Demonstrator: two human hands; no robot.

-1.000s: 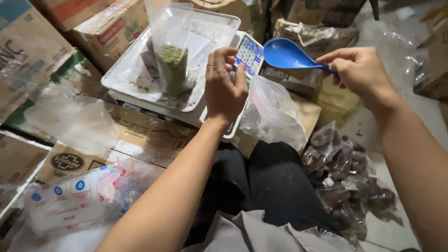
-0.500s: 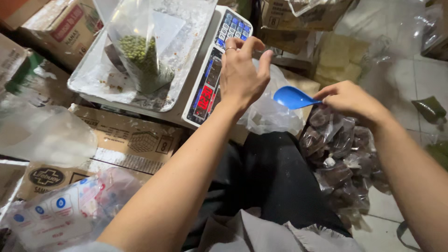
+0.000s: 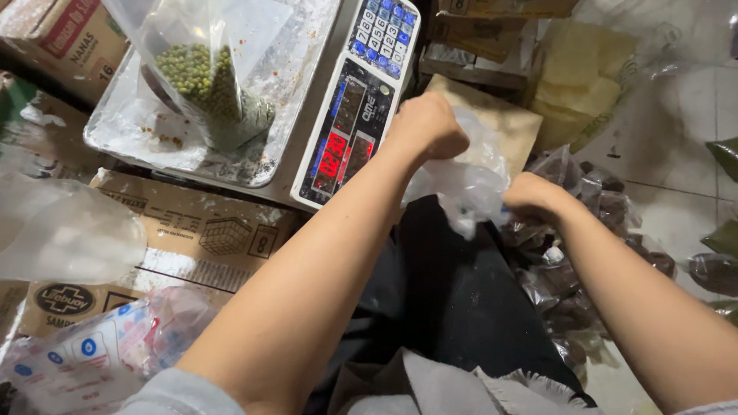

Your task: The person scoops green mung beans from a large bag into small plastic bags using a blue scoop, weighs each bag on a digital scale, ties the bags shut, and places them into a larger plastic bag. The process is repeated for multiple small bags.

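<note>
My left hand (image 3: 427, 127) is closed in a fist on the top of a crumpled clear plastic bag (image 3: 470, 187), just right of the digital scale (image 3: 355, 115). My right hand (image 3: 536, 196) presses against the same bag from the right; its fingers are hidden behind the plastic. The scale's display glows red. On the scale's metal tray (image 3: 127, 138) stands an open clear bag of green beans (image 3: 206, 81). No blue scoop shows.
Cardboard boxes (image 3: 201, 224) lie under and left of the scale. A loose clear bag (image 3: 61, 230) and printed plastic packs (image 3: 84, 355) sit at the left. Dark sealed packets (image 3: 573, 288) pile at the right, with yellow packets (image 3: 586, 69) behind.
My left hand left the scale's keypad and came down onto the clear bag. My right hand moved in to the bag, and the blue scoop it held is out of sight.
</note>
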